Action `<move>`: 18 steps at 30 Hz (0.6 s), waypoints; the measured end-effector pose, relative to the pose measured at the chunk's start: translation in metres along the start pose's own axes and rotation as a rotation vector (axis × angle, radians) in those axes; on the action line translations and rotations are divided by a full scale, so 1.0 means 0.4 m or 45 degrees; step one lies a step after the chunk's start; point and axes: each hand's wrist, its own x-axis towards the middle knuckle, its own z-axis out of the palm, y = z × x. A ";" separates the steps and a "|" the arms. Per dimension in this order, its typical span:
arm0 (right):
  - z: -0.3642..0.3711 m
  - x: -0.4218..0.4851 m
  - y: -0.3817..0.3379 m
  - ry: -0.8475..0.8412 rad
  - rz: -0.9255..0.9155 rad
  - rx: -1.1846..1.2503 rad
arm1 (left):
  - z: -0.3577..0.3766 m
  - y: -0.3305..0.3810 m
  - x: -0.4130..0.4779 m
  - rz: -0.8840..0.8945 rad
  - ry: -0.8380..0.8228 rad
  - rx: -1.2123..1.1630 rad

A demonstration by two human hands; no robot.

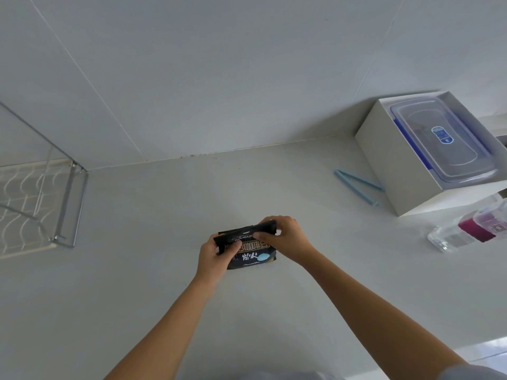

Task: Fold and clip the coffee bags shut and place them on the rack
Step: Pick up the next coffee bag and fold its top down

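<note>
Folding the top of a coffee bag, clip not yet on.

Both hands are clamped on the rolled top edge of a black coffee bag (248,249) that stands near the middle of the pale tabletop (137,270): the left hand (216,255) pinches the left end of the fold, and the right hand (285,237) pinches the right end, thumbs in front and fingers behind. The step in hand looks like the fold itself, with the top turned down into a dark band above the printed front. The next move likely calls for one hand to keep the fold pressed flat while the other reaches for the blue clip (356,186), which lies open in a V well to the right, just beside a white box (384,160) holding a lidded plastic container (441,141). The wire rack (68,204) waits well apart at the left.
</note>
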 end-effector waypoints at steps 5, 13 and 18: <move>0.011 0.003 0.006 0.101 0.096 0.089 | 0.000 -0.002 -0.004 -0.010 -0.017 -0.051; 0.014 0.005 0.004 0.063 0.126 0.450 | -0.003 0.003 0.000 -0.046 -0.040 -0.082; 0.006 -0.010 0.002 -0.019 0.186 0.715 | -0.004 -0.002 0.005 -0.052 -0.023 -0.071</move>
